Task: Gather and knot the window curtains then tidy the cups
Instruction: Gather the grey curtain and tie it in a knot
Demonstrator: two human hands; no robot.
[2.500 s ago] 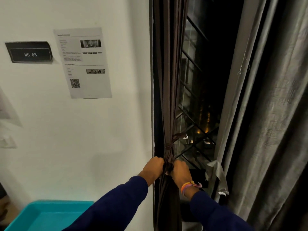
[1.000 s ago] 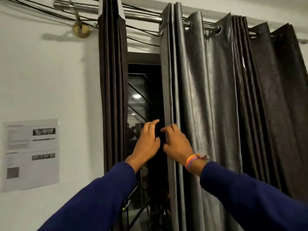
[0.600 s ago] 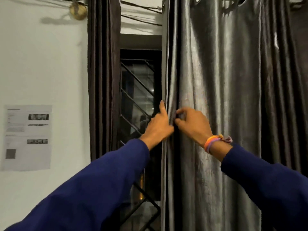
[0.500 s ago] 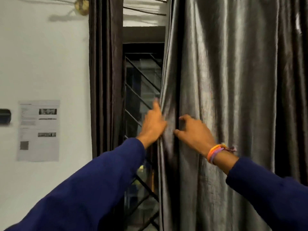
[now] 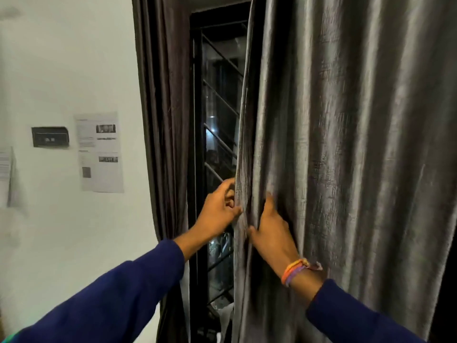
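Observation:
A wide grey curtain (image 5: pixel 346 144) hangs over the right half of the view. My left hand (image 5: pixel 218 209) grips its left edge, thumb in front and fingers behind the fabric. Just to the right, my right hand (image 5: pixel 269 226) holds a fold of the same curtain, fingers sunk into the cloth. A dark brown curtain (image 5: pixel 163 120) hangs gathered at the left side of the window. No cups are in view.
Between the two curtains the dark window (image 5: pixel 220 120) shows its black frame and metal grille. The white wall on the left carries a printed sheet (image 5: pixel 100 152) and a small black sign (image 5: pixel 50 136).
My hands left the knotted brown curtain, rose to the grey curtain's edge and took hold of it. They have since slid down it, and the view has tilted lower.

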